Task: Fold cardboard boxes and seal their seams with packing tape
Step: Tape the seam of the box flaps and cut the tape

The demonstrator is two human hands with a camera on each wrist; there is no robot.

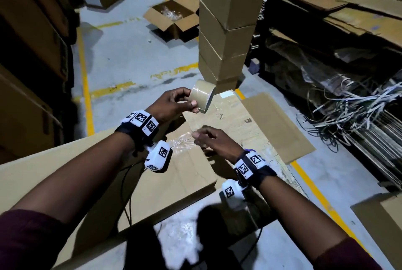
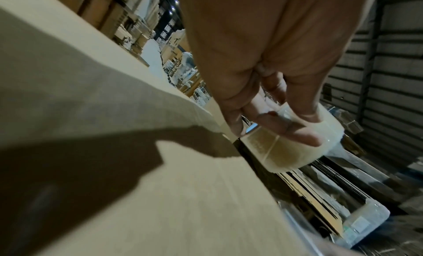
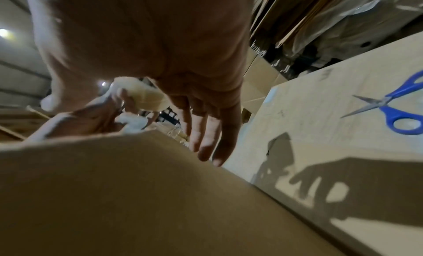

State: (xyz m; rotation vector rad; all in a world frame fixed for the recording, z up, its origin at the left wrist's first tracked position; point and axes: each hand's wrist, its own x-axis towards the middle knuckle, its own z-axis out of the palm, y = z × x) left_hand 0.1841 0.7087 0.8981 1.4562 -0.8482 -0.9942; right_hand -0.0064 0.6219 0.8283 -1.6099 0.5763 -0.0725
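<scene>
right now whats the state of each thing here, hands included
left hand: grips the tape roll
tape roll: held in the air, tilted, above the cardboard
right hand: fingers pinched by the clear tape; actual grip unclear
box under the hands: closed top, clear tape across it
scissors: blades open, lying flat on cardboard
box on the floor: flaps open
stacked boxes: closed

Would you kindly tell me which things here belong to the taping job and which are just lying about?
In use:
tape roll, held in the left hand
right hand, seemingly pinching the tape's end
box under the hands
scissors, beside the box

Lying about:
box stack
open box on the floor
loose strapping
</scene>
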